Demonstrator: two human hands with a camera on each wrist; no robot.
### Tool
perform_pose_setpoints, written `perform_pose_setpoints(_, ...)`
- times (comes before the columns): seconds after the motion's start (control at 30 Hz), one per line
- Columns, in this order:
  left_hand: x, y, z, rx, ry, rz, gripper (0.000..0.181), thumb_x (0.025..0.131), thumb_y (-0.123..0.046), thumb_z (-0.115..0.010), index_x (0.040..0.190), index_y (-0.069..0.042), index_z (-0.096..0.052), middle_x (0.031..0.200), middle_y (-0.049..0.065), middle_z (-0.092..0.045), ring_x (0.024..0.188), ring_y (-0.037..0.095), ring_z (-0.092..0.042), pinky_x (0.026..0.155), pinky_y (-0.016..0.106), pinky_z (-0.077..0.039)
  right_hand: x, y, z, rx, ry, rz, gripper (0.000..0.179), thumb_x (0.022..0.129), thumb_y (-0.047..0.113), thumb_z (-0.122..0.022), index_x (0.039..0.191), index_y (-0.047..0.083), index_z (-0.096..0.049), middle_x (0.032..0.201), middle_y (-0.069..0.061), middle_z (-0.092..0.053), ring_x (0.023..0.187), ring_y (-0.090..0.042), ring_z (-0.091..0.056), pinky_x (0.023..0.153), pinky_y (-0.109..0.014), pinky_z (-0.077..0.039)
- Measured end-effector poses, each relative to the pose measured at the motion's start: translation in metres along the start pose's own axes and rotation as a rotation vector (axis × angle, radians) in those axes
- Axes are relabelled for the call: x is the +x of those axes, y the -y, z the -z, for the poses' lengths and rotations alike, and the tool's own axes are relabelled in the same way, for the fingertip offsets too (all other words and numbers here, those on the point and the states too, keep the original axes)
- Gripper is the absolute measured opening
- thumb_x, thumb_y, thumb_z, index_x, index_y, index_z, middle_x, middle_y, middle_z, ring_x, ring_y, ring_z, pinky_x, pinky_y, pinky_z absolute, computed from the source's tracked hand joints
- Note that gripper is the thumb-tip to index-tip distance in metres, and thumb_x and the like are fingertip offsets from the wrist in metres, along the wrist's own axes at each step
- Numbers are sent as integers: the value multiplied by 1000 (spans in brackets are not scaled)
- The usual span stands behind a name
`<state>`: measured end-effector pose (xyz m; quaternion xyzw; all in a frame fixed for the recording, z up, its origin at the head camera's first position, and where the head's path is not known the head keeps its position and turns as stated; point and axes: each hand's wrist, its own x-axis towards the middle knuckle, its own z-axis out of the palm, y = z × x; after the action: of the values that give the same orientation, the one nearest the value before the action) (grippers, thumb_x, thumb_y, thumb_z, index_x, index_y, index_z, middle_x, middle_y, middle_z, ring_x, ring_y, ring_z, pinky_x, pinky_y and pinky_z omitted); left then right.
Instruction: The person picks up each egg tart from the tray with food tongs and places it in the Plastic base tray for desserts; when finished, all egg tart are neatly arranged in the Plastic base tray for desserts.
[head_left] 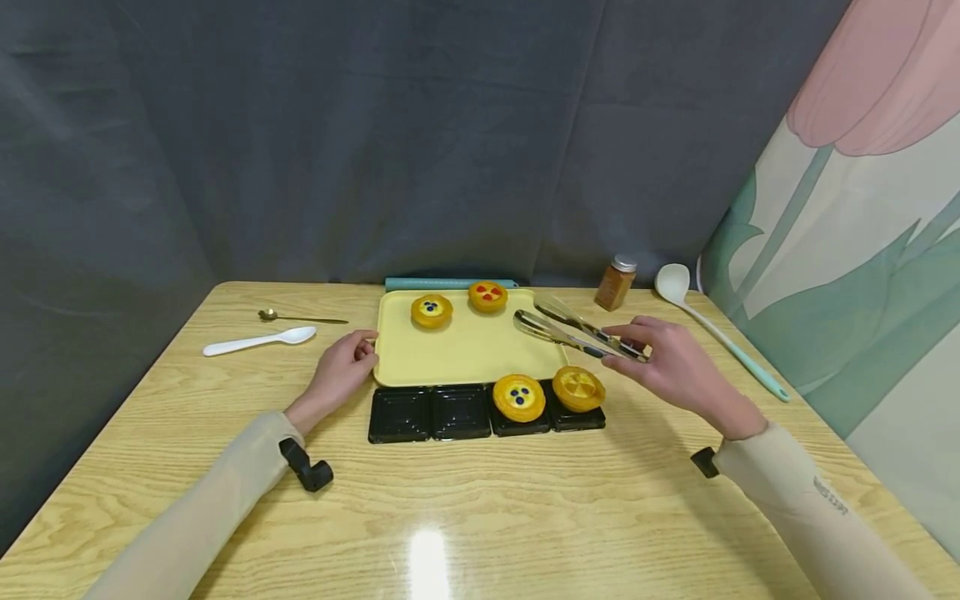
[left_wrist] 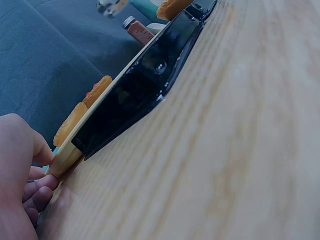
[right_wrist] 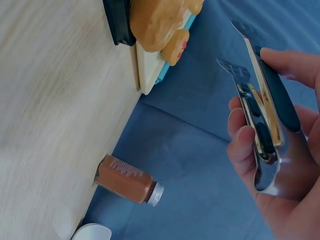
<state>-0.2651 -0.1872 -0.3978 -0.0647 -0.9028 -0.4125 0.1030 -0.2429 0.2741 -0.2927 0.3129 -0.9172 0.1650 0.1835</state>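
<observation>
My left hand (head_left: pixel 347 367) pinches the left edge of a yellow tray (head_left: pixel 465 354); the thumb and fingers meet at its rim in the left wrist view. On the tray's back half sit a blueberry-topped egg tart (head_left: pixel 431 311) and a red-topped tart (head_left: pixel 488 297). My right hand (head_left: pixel 667 362) holds metal tongs (right_wrist: pixel 280 95) with dark grips, raised over the tray's right side. Their tips stand apart with nothing between them. Along the tray's front lies a row of black plastic compartments (head_left: pixel 400 415). The third holds a blueberry tart (head_left: pixel 519 397), the rightmost a yellow-topped tart (head_left: pixel 578 389), slightly tilted.
On the left lie a white spoon (head_left: pixel 258 341) and a small metal spoon (head_left: pixel 303 318). A teal roll-like item (head_left: pixel 450 283) lies behind the tray. A brown spice jar (head_left: pixel 616 283) and a long-handled ladle (head_left: pixel 720 332) are at the right. A dark curtain (head_left: pixel 375 142) hangs behind.
</observation>
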Motion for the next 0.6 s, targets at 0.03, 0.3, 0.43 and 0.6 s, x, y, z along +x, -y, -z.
perform_pose_setpoints(0.03,0,0,0,0,0,1,44,95,-7,-51,137,5,-56,103,13,-59,92,27,-55,82,40,-42,4,-2,-2,5,9,-8,35,89,22,-78,120,6,-74,99,-5,-70,82,-21,-65,70,-42,-49)
perform_pose_setpoints(0.3,0,-1,0,-3,2,-4,45,95,-8,-51,138,5,-55,103,13,-59,92,26,-55,82,41,-42,29,-18,-18,-16,88,-71,38,89,27,-77,120,5,-74,107,-13,-71,86,-26,-66,74,-46,-51)
perform_pose_setpoints(0.43,0,0,-1,-3,-3,-2,44,95,-8,-51,137,5,-56,103,13,-59,92,26,-55,82,40,-42,39,-27,-27,-24,142,-90,39,89,28,-77,120,5,-74,100,-9,-70,81,-22,-62,72,-44,-49)
perform_pose_setpoints(0.6,1,0,-1,1,-5,-2,44,94,-8,-51,137,5,-56,103,13,-60,91,26,-55,82,40,-42,51,-36,-37,-16,196,-102,38,89,29,-77,118,4,-74,93,-7,-70,78,-21,-61,70,-43,-50)
